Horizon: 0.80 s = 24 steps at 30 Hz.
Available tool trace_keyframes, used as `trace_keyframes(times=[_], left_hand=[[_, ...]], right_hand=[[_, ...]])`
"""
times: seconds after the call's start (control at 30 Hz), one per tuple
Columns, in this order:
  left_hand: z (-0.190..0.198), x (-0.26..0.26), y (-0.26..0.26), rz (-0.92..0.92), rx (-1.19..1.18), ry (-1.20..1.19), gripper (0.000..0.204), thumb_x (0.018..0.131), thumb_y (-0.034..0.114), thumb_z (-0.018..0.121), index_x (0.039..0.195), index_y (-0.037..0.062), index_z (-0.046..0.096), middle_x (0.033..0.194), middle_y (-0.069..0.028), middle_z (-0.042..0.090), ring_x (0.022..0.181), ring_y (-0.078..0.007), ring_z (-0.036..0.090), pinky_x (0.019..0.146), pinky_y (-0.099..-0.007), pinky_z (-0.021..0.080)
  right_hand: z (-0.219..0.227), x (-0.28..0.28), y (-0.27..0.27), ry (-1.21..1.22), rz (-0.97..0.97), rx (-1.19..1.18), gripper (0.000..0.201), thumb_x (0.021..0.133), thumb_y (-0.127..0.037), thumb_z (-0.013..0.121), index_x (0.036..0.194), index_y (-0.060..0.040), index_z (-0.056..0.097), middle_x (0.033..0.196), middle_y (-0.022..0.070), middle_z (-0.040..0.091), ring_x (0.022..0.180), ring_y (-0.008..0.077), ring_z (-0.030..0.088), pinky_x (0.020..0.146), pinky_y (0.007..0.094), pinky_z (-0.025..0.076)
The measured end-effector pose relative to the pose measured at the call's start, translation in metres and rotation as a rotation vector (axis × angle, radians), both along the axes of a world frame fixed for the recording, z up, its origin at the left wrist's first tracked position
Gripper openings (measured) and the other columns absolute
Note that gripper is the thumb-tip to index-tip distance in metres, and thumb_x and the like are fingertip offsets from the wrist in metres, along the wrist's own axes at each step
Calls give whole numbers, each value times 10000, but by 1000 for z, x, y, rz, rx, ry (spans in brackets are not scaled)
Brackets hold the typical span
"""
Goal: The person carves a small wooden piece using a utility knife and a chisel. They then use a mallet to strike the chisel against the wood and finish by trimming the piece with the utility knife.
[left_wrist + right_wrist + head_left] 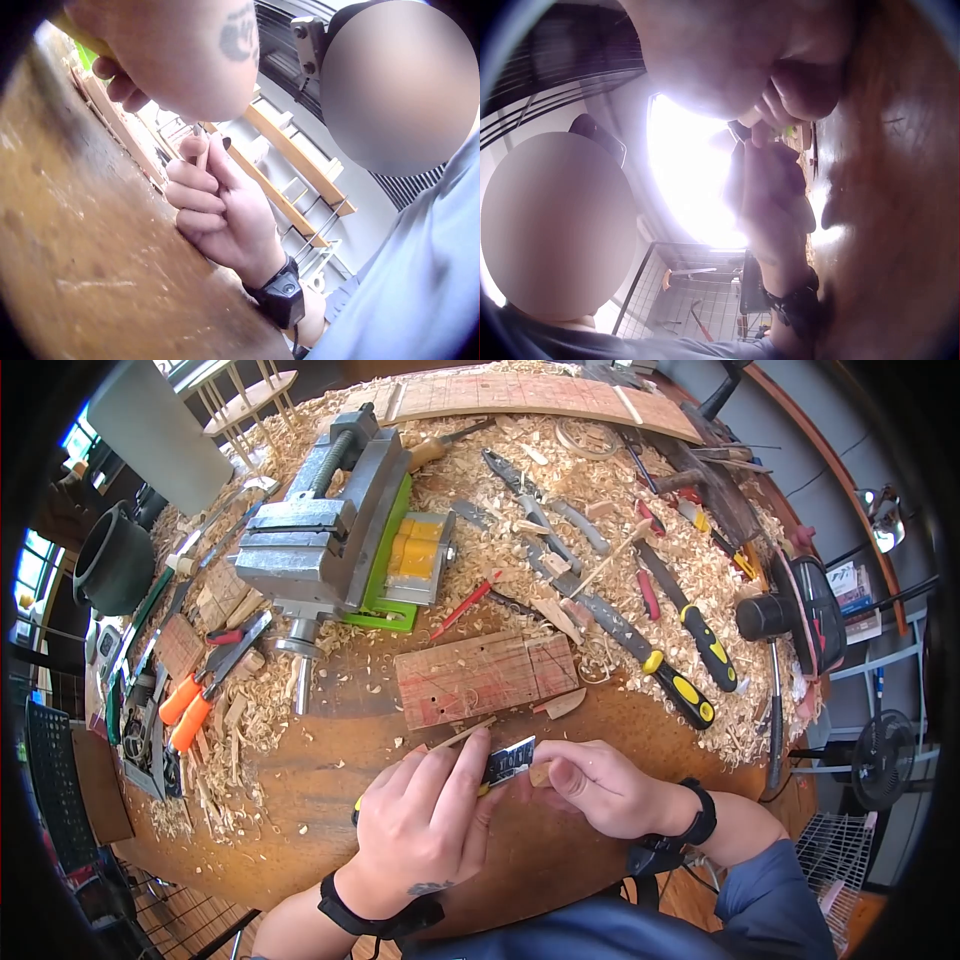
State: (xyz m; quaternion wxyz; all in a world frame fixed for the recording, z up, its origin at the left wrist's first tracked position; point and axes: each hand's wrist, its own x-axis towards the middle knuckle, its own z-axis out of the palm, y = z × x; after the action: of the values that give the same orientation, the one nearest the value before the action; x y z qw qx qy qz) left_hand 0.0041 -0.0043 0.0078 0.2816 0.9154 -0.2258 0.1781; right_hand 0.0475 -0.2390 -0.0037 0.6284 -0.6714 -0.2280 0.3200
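My left hand (422, 822) grips a yellow-handled knife (508, 762) with a broad, dark blade that shows past the fingers and points to the right. Close to the blade's tip, my right hand (608, 792) pinches a small piece of wood (541, 773) between thumb and fingers. In the left wrist view the wood piece (202, 157) stands up out of the curled right fingers. Most of the knife's handle is hidden in the left palm. Both hands are over the near part of the wooden table (330, 780), with a red-marked board (460, 680) just beyond them.
A metal vise (300, 545) stands left of the middle. Several rasps, with yellow-black handles (680, 690), lie at the right among wood shavings (620, 560). Orange-handled tools (190, 710) lie at the left. A small pointed wood offcut (562, 704) is near the board.
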Motion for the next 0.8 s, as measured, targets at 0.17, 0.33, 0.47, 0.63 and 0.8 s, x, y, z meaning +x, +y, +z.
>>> trace_keyframes(times=[0.17,0.33,0.47,0.63,0.8], left_hand=[[2,-1,-1,5,-5,34,506,855,144,793,1299,-75,687,902,-132,678,709,-283,679,668,-379,594],[0,-5,-6,-32,-11,1,551,838,156,809,1315,-83,670,883,-111,659,676,-237,648,617,-345,554],[1,-6,-9,-75,12,7,608,801,158,841,1320,-97,653,871,-87,656,651,-188,627,570,-314,521],[-3,-11,-15,-114,-74,24,595,802,156,855,1297,-97,643,874,-87,668,633,-181,637,543,-310,520],[3,-20,-15,-125,-29,132,592,824,149,882,1306,-80,625,989,-173,744,742,-273,743,632,-349,587]], right_hand=[[-4,5,-12,179,76,74,618,1149,-579,384,1309,-11,565,801,16,557,690,121,509,682,297,446],[-4,0,-6,105,33,108,707,1111,-650,422,1383,1,464,914,44,558,796,123,508,724,300,435],[-6,-2,-8,76,82,57,742,1084,-681,469,1405,-14,411,987,69,549,884,118,505,786,295,445],[-4,-2,-5,28,72,66,740,1079,-680,492,1390,-13,417,1052,71,567,930,126,534,830,295,466],[-1,-1,-4,26,70,77,654,1115,-604,491,1381,-8,448,1122,90,588,1006,153,568,905,322,482]])
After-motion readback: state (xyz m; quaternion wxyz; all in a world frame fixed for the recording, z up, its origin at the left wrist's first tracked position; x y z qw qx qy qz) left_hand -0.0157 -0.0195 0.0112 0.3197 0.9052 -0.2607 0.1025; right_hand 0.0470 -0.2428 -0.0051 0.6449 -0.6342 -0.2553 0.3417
